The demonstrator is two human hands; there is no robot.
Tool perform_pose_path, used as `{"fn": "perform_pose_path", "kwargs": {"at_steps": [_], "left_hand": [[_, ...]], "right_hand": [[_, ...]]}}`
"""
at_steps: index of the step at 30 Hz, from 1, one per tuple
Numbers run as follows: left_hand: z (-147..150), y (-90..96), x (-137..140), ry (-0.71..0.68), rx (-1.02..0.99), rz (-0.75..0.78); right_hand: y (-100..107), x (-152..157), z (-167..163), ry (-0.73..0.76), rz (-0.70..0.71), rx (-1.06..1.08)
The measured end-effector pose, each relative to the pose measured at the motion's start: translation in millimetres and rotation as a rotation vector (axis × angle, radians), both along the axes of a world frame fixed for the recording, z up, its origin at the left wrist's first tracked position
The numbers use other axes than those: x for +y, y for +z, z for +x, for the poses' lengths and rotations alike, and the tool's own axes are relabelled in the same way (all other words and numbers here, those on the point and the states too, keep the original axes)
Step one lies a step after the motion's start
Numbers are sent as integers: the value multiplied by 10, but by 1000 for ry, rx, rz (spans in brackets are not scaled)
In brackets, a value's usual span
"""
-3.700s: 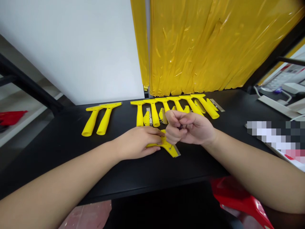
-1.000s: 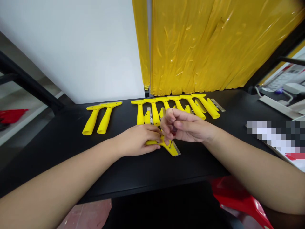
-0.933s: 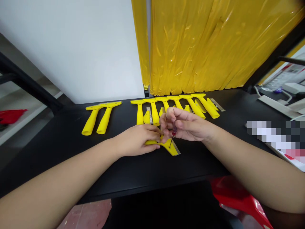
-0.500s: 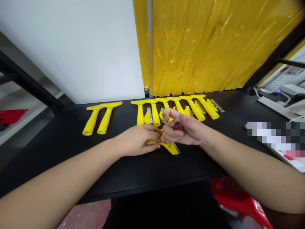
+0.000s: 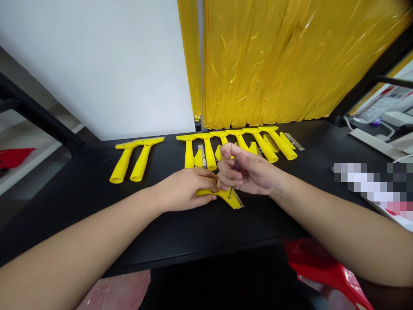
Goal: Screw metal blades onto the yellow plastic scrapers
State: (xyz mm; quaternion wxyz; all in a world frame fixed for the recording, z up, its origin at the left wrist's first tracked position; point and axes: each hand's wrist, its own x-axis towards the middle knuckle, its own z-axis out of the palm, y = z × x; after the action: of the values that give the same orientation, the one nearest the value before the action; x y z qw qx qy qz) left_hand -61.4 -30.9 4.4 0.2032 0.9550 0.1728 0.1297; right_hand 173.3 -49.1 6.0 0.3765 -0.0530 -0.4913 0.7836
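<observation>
My left hand (image 5: 185, 189) is closed round the handle of a yellow scraper (image 5: 232, 200) lying on the black table, its metal blade edge pointing right. Above the scraper's head, my right hand (image 5: 247, 170) grips a small screwdriver (image 5: 236, 164) between curled fingers. The screwdriver's thin shaft comes down onto a screw on the scraper's head. Part of the screwdriver's handle is hidden by the fingers. Beyond my hands lies a row of yellow scraper handles (image 5: 209, 155), with small yellow plates and metal blades (image 5: 295, 141) among them.
Two yellow scrapers (image 5: 141, 163) lie on the left of the black table (image 5: 155, 234). A white panel (image 5: 129, 69) and yellow plastic sheeting (image 5: 258, 64) stand behind it. A red object (image 5: 325, 267) hangs below the front edge at right. Black posts rise at both sides.
The screwdriver has turned and tilted in my right hand, and its shaft now shows at the screw. My left hand and the scraper stay nearly in place.
</observation>
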Motion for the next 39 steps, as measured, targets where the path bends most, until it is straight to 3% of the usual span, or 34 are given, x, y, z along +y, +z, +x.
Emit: {"fn": "perform_pose_path", "kwargs": {"at_steps": [4, 12, 19, 26, 32, 39], "left_hand": [[-4, -10, 0, 9, -13, 5], [4, 2, 8, -14, 12, -21], [9, 6, -7, -10, -15, 39], [8, 7, -3, -23, -6, 3], [9, 12, -10, -22, -17, 31], [12, 14, -6, -19, 5, 2]], "right_hand": [[-13, 24, 16, -41, 1, -33], [27, 7, 53, 64, 49, -53], [-12, 33, 72, 5, 60, -64], [20, 16, 63, 77, 38, -55], [37, 14, 80, 32, 42, -53], [36, 17, 85, 113, 55, -46]]}}
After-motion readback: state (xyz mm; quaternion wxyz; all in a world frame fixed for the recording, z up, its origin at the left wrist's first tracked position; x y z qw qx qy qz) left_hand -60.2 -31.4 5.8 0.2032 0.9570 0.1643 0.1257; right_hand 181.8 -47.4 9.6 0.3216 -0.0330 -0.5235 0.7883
